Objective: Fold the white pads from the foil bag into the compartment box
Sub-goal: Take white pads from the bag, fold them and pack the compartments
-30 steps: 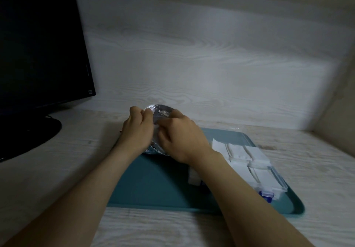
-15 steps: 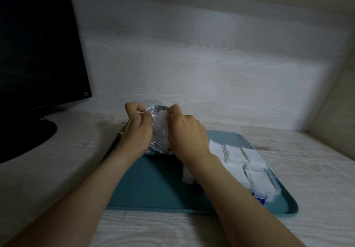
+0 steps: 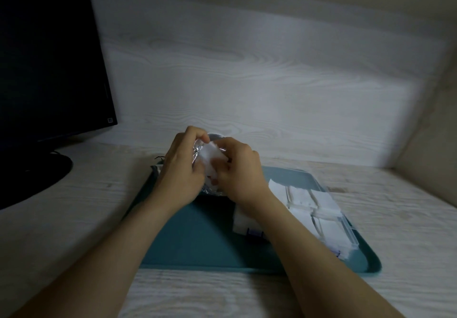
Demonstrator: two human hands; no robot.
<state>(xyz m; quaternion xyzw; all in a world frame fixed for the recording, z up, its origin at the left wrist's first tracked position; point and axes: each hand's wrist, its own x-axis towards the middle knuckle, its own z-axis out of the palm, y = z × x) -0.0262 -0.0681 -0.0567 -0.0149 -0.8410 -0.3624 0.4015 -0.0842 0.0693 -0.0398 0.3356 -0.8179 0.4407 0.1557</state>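
1. One pad [image 3: 209,155] sits further out of the bag [image 3: 197,148] than half a second ago, above the tray's [image 3: 197,238] far end.
2. Fingers: left hand [image 3: 180,169] grips bag, right hand [image 3: 241,171] pinches pad.
3. One bag, one tray, one box [image 3: 321,210] at tray's right; pads inside, count unclear.

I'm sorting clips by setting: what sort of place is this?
Probably a desk nook in a home or office: a dark monitor on its stand, a pale wood-grain desktop and wall panel, and a teal tray.
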